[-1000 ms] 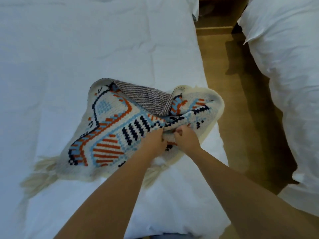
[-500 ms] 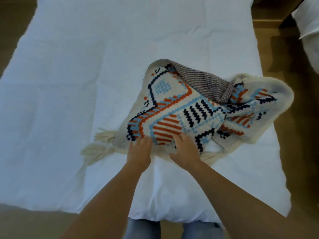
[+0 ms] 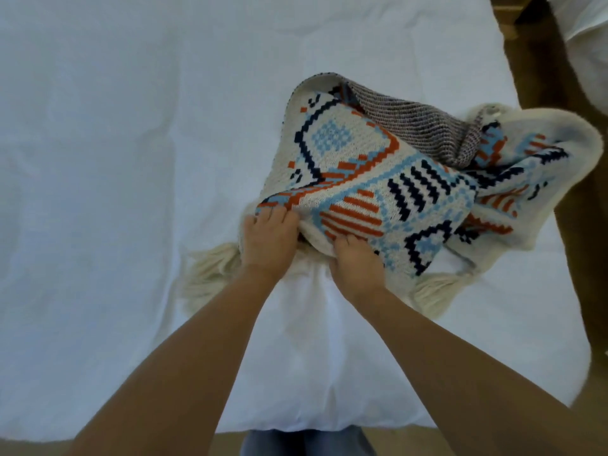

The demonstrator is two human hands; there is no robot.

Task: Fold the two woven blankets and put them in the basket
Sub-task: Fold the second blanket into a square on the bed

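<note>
So the woven blanket (image 3: 371,179) is sitting in a loose, bunched-up heap on the right half of the bed (image 3: 115,192), its far right edge at the side of the mattress. It's cream with orange stripes, light blue blocks and navy zigzags. One flap near the top is flipped over, so you can see the darker speckled reverse side (image 3: 424,126). The cream fringe (image 3: 214,264) spills out along the near edge, one tassel clump to the left of the hands and another to the right.

Both hands are on that near edge, pretty close together. The left hand (image 3: 269,241) has its fingers curled over the hem and grips the fabric right where the orange and blue band ends. The right hand (image 3: 357,263) is just beside it, fingers tucked into the cloth under the orange striped patch, holding a fold. The stretch between them is slightly raised off the sheet.

Past the bed on the right there's a wooden floor (image 3: 579,232), and some other white bedding (image 3: 589,44) pokes in at the top right corner. Blue jeans (image 3: 306,442) show at the bottom edge.
</note>
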